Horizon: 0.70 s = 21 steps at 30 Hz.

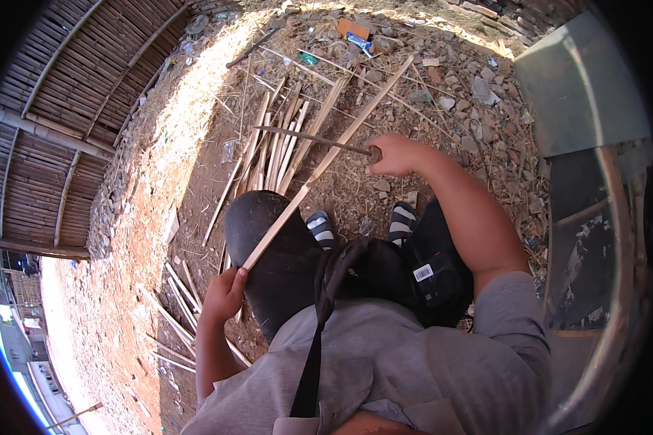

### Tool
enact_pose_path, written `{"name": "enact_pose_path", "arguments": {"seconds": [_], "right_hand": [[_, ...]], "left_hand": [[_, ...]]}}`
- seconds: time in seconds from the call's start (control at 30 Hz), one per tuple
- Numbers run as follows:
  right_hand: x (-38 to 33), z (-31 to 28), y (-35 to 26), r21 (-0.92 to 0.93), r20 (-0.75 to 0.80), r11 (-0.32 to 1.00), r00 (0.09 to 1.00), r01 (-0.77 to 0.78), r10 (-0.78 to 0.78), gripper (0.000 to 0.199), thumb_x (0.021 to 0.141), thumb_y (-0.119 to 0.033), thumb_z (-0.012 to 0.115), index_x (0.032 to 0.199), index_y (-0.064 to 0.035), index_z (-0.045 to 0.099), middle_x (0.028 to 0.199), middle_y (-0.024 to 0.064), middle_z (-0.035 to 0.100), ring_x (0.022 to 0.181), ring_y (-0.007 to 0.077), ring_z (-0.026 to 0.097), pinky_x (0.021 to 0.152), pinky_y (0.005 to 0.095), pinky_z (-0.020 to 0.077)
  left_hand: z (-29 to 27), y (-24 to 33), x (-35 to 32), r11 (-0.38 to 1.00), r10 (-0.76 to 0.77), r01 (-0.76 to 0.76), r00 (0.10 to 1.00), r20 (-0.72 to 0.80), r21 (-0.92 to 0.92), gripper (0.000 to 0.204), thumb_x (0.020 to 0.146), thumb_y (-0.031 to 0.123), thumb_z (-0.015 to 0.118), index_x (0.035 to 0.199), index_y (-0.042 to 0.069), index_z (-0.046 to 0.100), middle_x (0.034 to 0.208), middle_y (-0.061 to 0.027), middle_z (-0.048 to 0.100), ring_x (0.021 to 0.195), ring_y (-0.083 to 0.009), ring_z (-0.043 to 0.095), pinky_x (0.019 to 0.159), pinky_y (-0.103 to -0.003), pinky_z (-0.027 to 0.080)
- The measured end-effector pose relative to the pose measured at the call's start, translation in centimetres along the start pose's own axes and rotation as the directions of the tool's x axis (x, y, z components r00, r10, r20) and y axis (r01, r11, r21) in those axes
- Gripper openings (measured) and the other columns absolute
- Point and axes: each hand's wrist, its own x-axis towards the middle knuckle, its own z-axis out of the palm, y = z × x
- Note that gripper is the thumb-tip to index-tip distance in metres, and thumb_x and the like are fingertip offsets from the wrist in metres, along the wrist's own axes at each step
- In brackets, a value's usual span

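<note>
A long, pale split-bamboo strip (289, 206) runs slantwise from my left thigh to far in front of me. My left hand (225, 293) is closed around its near end, beside my left knee. In my right hand (395, 154), fingers wrapped round its handle, is a long thin-bladed knife (297, 133). Its dark blade points left and crosses the strip beyond my knee; I cannot tell whether the two touch. My right fingers hide most of the handle.
Several cut bamboo strips (276, 156) lie in a pile ahead of my left knee, and more strips (174, 301) lie to my left. Rubble (479, 116) and litter cover the ground. A woven bamboo wall (65, 80) rises at left, grey panels (588, 87) at right.
</note>
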Motion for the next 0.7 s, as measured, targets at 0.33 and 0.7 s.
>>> {"name": "enact_pose_path", "arguments": {"seconds": [0.33, 0.7], "right_hand": [[1.2, -1.7, 4.3, 0.025, 0.005, 0.968, 0.968, -0.251, 0.251, 0.058, 0.079, -0.041, 0.079, 0.119, -0.002, 0.066, 0.092, 0.0159, 0.07, 0.09, 0.0331, 0.067, 0.081, 0.0442, 0.0519], [-1.5, -1.5, 0.7, 0.106, -0.053, 0.984, 0.989, 0.143, -0.138, 0.05, 0.076, -0.044, 0.083, 0.097, -0.0008, 0.068, 0.082, 0.0154, 0.065, 0.08, 0.031, 0.066, 0.071, 0.0439, 0.0494]], "left_hand": [[0.5, 0.0, -0.2, 0.995, 0.031, -0.023, 0.996, -0.089, 0.096, 0.056, 0.102, 0.048, 0.053, 0.077, -0.002, 0.056, 0.066, -0.0256, 0.058, 0.066, -0.0461, 0.06, 0.06, -0.051, 0.044], [1.4, -0.9, -0.1, 0.995, 0.101, -0.098, 0.987, -0.127, 0.035, 0.055, 0.102, 0.046, 0.052, 0.075, -0.001, 0.052, 0.062, -0.0234, 0.054, 0.059, -0.0427, 0.056, 0.057, -0.048, 0.042]]}}
